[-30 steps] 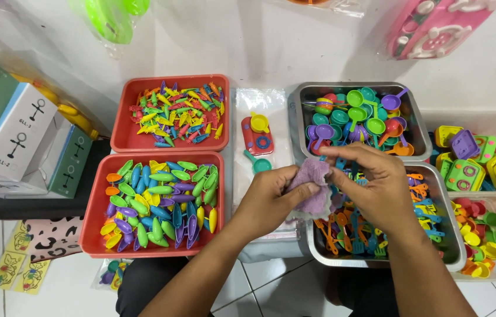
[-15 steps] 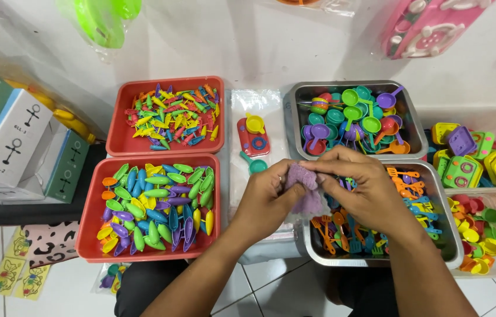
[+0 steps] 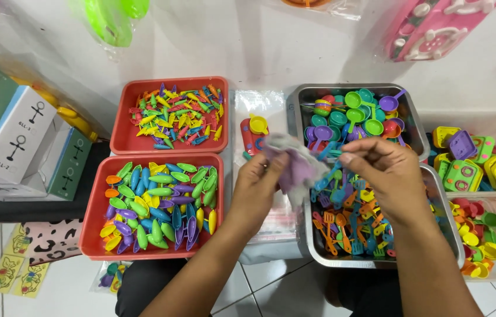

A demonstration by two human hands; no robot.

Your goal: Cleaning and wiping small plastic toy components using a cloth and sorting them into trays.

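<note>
My left hand (image 3: pixel 258 183) is shut on a small clear plastic bag (image 3: pixel 295 165) with a purple toy piece inside, held above the gap between the trays. My right hand (image 3: pixel 390 176) is just to its right, over the lower metal tray (image 3: pixel 454 235) of small toy utensils. Its thumb and fingers pinch a thin blue toy utensil (image 3: pixel 326 151) at the bag's edge. How much of the utensil is inside the bag is hidden.
Two red trays hold coloured pieces: small ones in the far tray (image 3: pixel 120 141), oval ones in the near tray (image 3: pixel 92 238). An upper metal tray (image 3: pixel 296 94) holds toy pans. A toy stove (image 3: pixel 252 134) lies on clear bags (image 3: pixel 260 104). Clear bins (image 3: pixel 494 126) stand right, boxes (image 3: pixel 7 141) left.
The hands were together, both on the purple bag. Now the right hand has drawn a little to the right and pinches a blue utensil, while the left hand keeps the bag.
</note>
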